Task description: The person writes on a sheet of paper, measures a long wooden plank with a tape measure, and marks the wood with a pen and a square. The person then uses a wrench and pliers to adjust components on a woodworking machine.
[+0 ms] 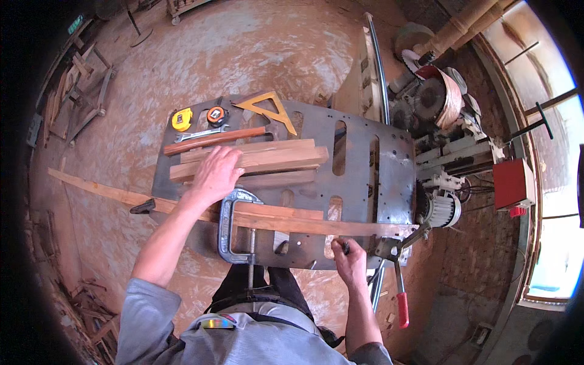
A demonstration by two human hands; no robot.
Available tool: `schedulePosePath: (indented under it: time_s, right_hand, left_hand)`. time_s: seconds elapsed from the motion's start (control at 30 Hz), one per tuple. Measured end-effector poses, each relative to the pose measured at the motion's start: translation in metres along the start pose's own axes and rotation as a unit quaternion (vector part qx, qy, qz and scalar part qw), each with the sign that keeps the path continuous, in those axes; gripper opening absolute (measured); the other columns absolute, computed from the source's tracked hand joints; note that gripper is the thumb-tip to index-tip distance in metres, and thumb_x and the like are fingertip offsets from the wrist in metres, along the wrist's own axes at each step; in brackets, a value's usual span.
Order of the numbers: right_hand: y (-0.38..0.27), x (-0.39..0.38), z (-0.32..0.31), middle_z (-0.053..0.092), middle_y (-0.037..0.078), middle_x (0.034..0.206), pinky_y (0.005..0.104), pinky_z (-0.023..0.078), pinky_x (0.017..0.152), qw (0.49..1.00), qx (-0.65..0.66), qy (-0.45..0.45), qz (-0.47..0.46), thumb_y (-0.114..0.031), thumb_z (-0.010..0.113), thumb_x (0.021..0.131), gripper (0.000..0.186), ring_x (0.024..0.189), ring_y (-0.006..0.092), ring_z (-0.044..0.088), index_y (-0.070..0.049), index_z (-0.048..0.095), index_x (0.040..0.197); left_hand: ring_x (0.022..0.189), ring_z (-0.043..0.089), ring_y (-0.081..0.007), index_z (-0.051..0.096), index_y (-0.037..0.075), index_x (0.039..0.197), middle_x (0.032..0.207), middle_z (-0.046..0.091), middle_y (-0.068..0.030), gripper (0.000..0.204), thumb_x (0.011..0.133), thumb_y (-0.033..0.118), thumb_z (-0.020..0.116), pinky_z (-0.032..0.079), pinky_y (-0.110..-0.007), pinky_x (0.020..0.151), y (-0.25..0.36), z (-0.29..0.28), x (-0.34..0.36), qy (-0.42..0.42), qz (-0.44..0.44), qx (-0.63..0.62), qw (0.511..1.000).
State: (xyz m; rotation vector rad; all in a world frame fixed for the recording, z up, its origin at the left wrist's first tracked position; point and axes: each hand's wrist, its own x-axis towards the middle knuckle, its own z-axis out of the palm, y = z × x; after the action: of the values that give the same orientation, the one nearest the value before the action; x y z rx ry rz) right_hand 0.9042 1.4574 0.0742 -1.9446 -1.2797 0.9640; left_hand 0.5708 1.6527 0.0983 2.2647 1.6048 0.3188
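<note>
My left hand point(216, 175) lies flat, fingers spread, on a stack of wooden boards point(267, 159) on a dark metal worktable point(389, 176). A long wooden strip point(292, 222) runs along the table's near edge, held down by a silver C-clamp point(234, 226). My right hand point(348, 258) is closed around a small dark handle at the table's front edge, just under the strip and next to a second clamp with a red handle point(401, 304).
A yellow tape measure point(182, 119), an orange tape measure point(216, 115), a wrench point(201, 133) and a yellow triangle square point(271, 109) lie at the table's far side. A machine with a motor point(443, 210), saw blade and red box point(513, 182) stands right. Wood scraps litter the floor at left.
</note>
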Motion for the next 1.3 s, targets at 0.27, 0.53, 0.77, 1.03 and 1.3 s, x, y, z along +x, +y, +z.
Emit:
schedulePosePath:
  time_s: [0.27,0.53,0.77,1.03,1.3]
  right_hand:
    - [0.011,0.032,-0.01,0.066,0.002,0.076,0.0225,0.046,0.054,0.977,0.205,0.032,0.058,-0.023,0.065,0.097,0.033,0.06,0.0062,0.056,-0.002,0.068,0.123]
    - [0.036,0.026,-0.019,0.06,0.0,0.069,0.0239,0.044,0.047,0.982,0.154,-0.036,0.101,-0.027,0.065,0.096,0.03,0.057,0.0074,0.055,-0.003,0.07,0.113]
    - [0.081,0.03,0.0,0.063,0.009,0.082,0.0314,0.05,0.066,1.0,0.012,-0.013,0.013,-0.019,0.067,0.093,0.022,0.072,0.0169,0.058,0.002,0.068,0.102]
    - [0.056,0.019,-0.032,0.064,0.002,0.079,0.024,0.044,0.054,0.988,0.1,0.022,0.116,-0.021,0.064,0.097,0.025,0.062,0.0079,0.055,0.0,0.069,0.109]
    - [0.066,0.001,-0.033,0.066,0.001,0.081,0.0262,0.048,0.065,0.987,0.038,0.055,0.146,-0.013,0.066,0.095,0.02,0.072,0.01,0.057,0.003,0.07,0.104]
  left_hand:
    - [0.123,0.058,-0.0364,0.052,0.003,0.133,0.134,0.055,-0.0232,0.076,0.073,0.036,0.084,0.048,-0.046,0.105,0.069,-0.026,-0.044,-0.241,-0.001,-0.059,0.969]
    - [0.103,0.06,-0.0304,0.062,0.003,0.118,0.109,0.06,-0.0132,0.055,0.073,0.026,0.082,0.052,-0.042,0.091,0.08,0.019,-0.061,-0.172,0.152,0.032,0.973]
    - [0.112,0.058,-0.0295,0.06,0.001,0.122,0.112,0.062,-0.015,0.055,0.078,0.029,0.08,0.048,-0.044,0.099,0.074,0.042,-0.071,-0.173,0.129,0.08,0.973]
    - [0.123,0.055,-0.0348,0.057,0.001,0.133,0.129,0.061,-0.0197,0.055,0.088,0.029,0.069,0.045,-0.046,0.107,0.004,-0.017,-0.003,-0.054,-0.043,-0.046,0.997]
    - [0.139,0.039,-0.0337,0.052,0.007,0.142,0.15,0.046,-0.0131,0.061,0.088,0.029,0.07,0.036,-0.042,0.117,-0.169,-0.012,0.082,0.035,-0.196,0.13,0.971]
